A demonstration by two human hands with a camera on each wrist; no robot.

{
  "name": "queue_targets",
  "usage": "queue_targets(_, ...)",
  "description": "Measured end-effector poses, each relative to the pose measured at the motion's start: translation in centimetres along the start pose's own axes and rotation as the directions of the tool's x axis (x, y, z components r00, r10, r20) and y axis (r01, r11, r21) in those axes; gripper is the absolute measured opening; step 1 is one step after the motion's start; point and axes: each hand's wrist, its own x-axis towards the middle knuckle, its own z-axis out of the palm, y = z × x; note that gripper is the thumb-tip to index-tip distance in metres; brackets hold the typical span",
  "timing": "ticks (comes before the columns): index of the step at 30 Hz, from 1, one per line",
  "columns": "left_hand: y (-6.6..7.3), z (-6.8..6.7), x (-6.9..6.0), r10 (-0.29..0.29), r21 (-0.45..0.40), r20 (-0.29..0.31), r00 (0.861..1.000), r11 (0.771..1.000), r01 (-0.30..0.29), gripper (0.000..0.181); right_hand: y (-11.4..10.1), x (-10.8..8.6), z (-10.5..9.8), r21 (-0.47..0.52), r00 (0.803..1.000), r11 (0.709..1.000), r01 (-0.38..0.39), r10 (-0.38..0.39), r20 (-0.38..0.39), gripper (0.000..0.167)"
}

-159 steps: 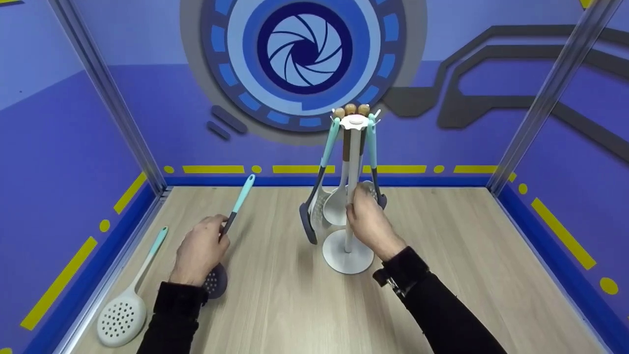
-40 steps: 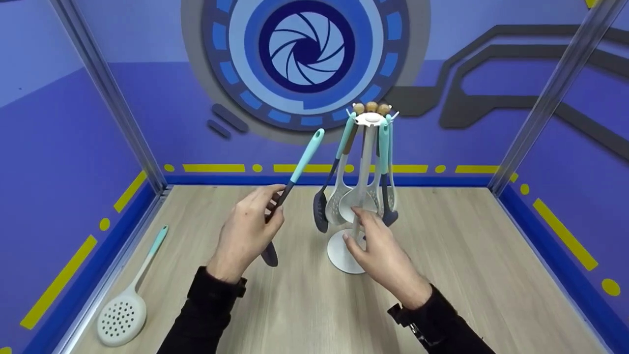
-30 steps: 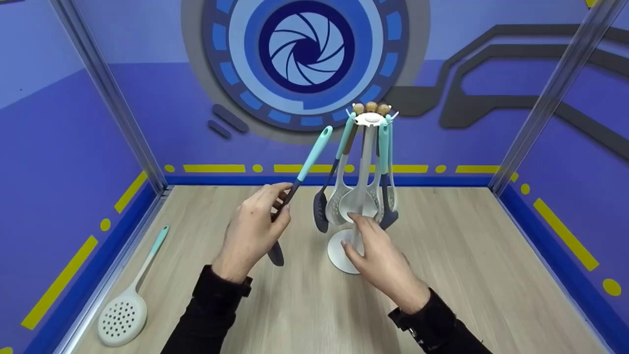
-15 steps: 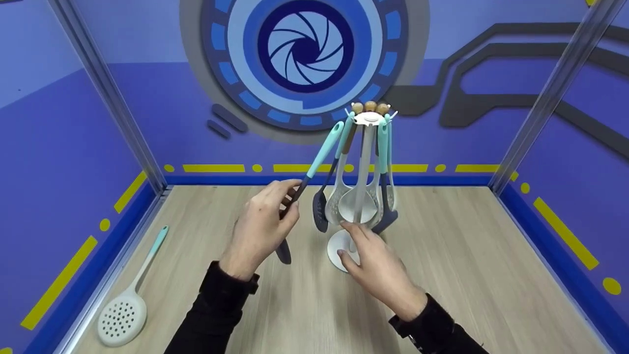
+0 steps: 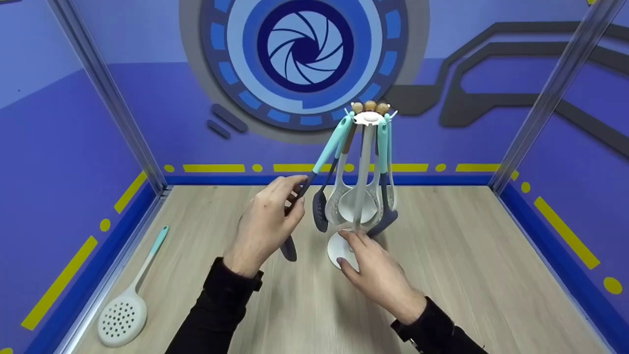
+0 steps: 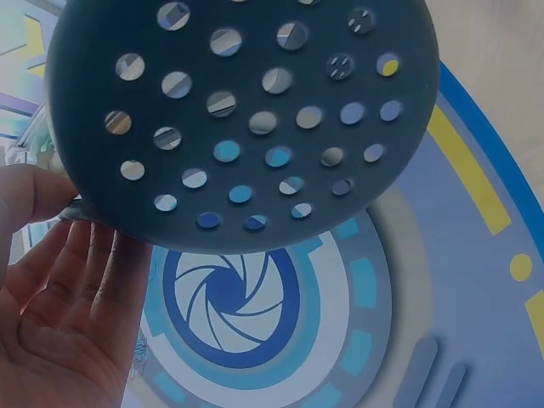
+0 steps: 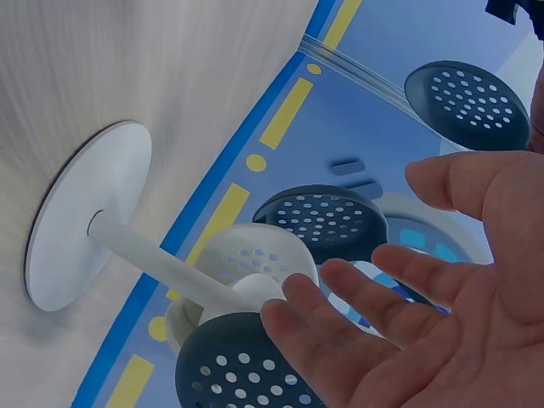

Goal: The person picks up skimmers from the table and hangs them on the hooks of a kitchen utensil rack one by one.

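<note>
My left hand [image 5: 268,216] pinches the dark shaft of a skimmer [image 5: 327,152] with a teal handle. Its round perforated head fills much of the left wrist view. The handle's holed tip is at the hooks of the white utensil stand [image 5: 369,118]; whether it touches a hook I cannot tell. Several utensils hang there, including a dark skimmer [image 5: 320,211] and a pale ladle [image 5: 357,205]. In front of the stand's round base [image 5: 339,250] is my right hand [image 5: 381,270], its fingers [image 7: 382,306] loosely extended beside the pole and holding nothing.
A pale skimmer [image 5: 122,317] with a teal handle end lies on the wooden table [image 5: 467,275] at the left. Printed blue panels close in the back and both sides, with metal posts [image 5: 110,98] at the corners.
My left hand has carried the skimmer right and up to the stand's top. My right hand, earlier at the pole, has moved down near the base. The stand's top and hanging utensils have shifted right.
</note>
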Motion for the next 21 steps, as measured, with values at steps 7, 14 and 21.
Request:
queue_targets(7,0.4,0.0,0.4,0.009,0.006,-0.004,1.000,1.000,-0.009,0.040,0.2,-0.5,0.7,-0.008,1.000,1.000,0.024,-0.024,0.005,0.053)
queue_targets(14,0.4,0.1,0.8,0.019,0.011,-0.016,1.000,1.000,-0.019,0.039,0.4,-0.7,1.2,0.007,0.999,0.999,0.051,-0.051,0.017,0.051)
queue_targets(21,0.4,0.2,0.8,0.011,0.019,-0.005,1.000,1.000,-0.010,0.039,0.4,-0.7,1.3,0.012,0.998,0.999,0.052,-0.053,0.021,0.050)
